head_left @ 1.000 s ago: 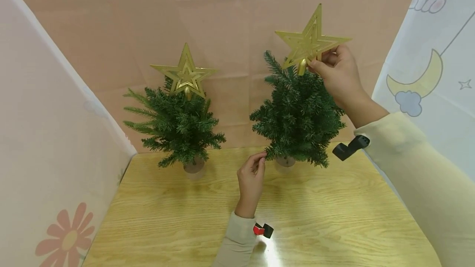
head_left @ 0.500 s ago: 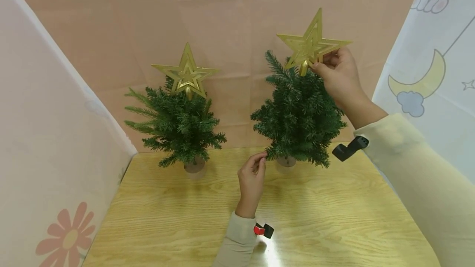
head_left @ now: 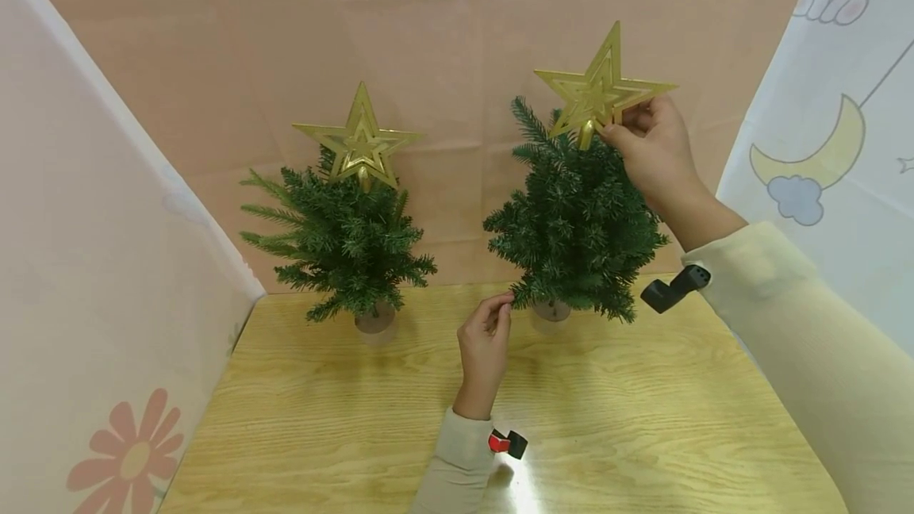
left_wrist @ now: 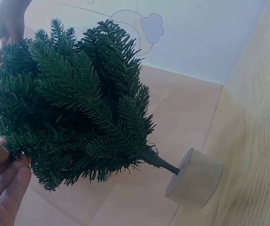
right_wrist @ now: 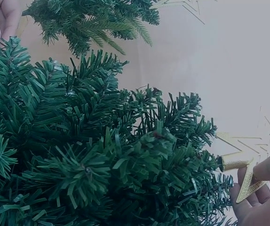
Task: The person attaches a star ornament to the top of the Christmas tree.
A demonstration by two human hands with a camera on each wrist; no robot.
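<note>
My right hand [head_left: 660,141] pinches a gold star tree topper [head_left: 598,93] by its lower right point, at the top of the right Christmas tree [head_left: 574,220]. In the right wrist view, the topper's short gold socket [right_wrist: 234,161] sits right at the tip of the upper branches. My left hand [head_left: 484,339] pinches a branch tip low on the left side of this tree, as the left wrist view shows too. The tree stands upright on a round wooden base [left_wrist: 194,180].
A second small Christmas tree [head_left: 350,244] stands to the left with a gold star [head_left: 362,141] on top. Both trees are near the back of the wooden table [head_left: 321,419]. A pink cloth [head_left: 450,38] hangs behind, with printed white sheets at both sides.
My right hand has lowered the star topper slightly towards the tree top. The left hand stays at the same branch.
</note>
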